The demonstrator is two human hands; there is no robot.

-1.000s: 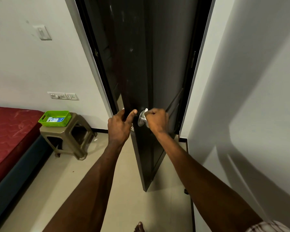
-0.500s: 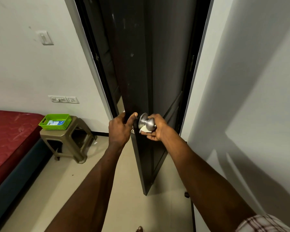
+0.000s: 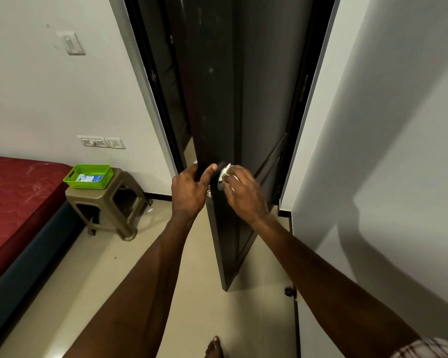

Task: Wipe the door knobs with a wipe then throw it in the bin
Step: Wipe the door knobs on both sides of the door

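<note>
Gripping the free edge of the dark door (image 3: 215,104) with our left hand (image 3: 189,192), we curl the fingers round to its far side, where they are hidden, and lay the thumb flat against the near face, just beside the knob (image 3: 221,186). Our right hand (image 3: 243,195) covers that knob from the right, fingers bent over it, with a white wipe (image 3: 225,172) bunched under them; a crumpled corner of the wipe sticks out above the fingers (image 3: 234,174), and a thin sliver shows between two of them. Only a small grey part of the knob shows below the wipe, at the left edge of the hand; the rest is hidden by hand and cloth. We cannot tell how tightly the fingers close round it. The door stands ajar, its narrow edge turned towards us, between the two forearms. To the left, a brown plastic stool (image 3: 109,205) stands against the wall and carries a green basket (image 3: 89,177) with a blue and white packet inside. A bed with a red mattress (image 3: 18,200) fills the left side. A bare foot (image 3: 214,347) shows at the bottom, on the pale floor (image 3: 93,275).
</note>
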